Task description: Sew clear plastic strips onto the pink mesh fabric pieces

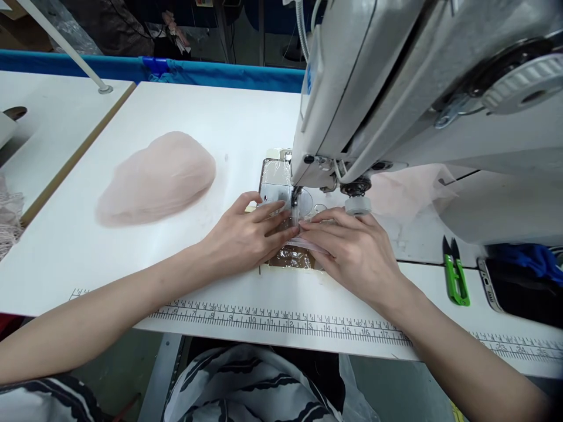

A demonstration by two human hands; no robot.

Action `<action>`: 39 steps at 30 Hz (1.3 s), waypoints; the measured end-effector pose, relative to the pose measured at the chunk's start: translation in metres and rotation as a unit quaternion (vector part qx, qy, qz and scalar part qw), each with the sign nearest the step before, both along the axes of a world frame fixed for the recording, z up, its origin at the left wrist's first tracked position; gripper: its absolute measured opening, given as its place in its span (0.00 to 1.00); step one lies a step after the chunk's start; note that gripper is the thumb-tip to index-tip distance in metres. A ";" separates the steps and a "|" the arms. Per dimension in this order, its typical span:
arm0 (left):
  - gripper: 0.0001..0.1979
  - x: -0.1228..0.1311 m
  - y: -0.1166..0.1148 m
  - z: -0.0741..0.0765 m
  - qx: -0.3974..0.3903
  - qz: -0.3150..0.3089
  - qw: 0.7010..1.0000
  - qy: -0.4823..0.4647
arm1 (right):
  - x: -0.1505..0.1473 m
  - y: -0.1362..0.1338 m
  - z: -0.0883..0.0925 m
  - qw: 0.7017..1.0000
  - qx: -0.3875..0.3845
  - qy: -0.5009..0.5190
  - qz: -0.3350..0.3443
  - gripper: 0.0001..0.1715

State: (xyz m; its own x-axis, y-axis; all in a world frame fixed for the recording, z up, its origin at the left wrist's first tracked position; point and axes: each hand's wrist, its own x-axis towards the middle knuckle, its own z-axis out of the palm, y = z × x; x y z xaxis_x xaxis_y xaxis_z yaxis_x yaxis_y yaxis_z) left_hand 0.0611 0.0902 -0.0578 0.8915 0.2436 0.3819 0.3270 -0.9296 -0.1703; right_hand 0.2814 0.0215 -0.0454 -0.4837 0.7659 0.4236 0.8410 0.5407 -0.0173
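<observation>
My left hand (pixel 246 237) lies palm down with its fingers stretched out, the tips beside the presser foot (pixel 295 202) of the sewing machine (pixel 343 105). On the other side of the foot, my right hand (pixel 356 252) has its fingers drawn together on a strip of pale sheer fabric (pixel 313 244). Most of that strip is hidden under my fingers. Both hands rest over the metal needle plate (pixel 277 179). A piece of pale pink sheer fabric (pixel 409 190) lies beneath the machine arm at the right.
A heap of pale pink sheer fabric (pixel 162 176) sits on the white table (pixel 237 123) at left. Green thread snips (pixel 456 272) and a phone (pixel 519 287) lie at right. A printed ruler (pixel 272 319) runs along the front edge. Ruffled fabric (pixel 9 217) is at far left.
</observation>
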 end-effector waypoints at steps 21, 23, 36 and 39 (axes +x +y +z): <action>0.13 0.003 0.005 0.001 0.013 0.032 0.999 -0.025 | 0.001 0.009 -0.008 0.999 0.014 -0.031 -0.014 0.15; 0.13 0.002 0.000 0.001 0.000 0.029 0.999 -0.032 | 0.001 0.007 -0.007 0.999 0.018 -0.048 -0.013 0.16; 0.13 0.002 0.003 0.000 -0.006 0.020 0.999 -0.031 | 0.002 0.006 -0.004 0.997 0.012 -0.075 -0.019 0.19; 0.14 0.002 0.004 0.001 -0.005 0.020 0.999 -0.030 | 0.002 0.007 -0.005 0.996 0.019 -0.078 -0.023 0.19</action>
State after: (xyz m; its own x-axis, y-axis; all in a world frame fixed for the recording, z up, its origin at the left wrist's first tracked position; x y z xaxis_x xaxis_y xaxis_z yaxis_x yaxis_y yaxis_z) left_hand 0.0632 0.0946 -0.0571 0.8570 0.2825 0.4311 0.3728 -0.9173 -0.1400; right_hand 0.2837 0.0288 -0.0501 -0.5104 0.7743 0.3740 0.8560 0.4988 0.1355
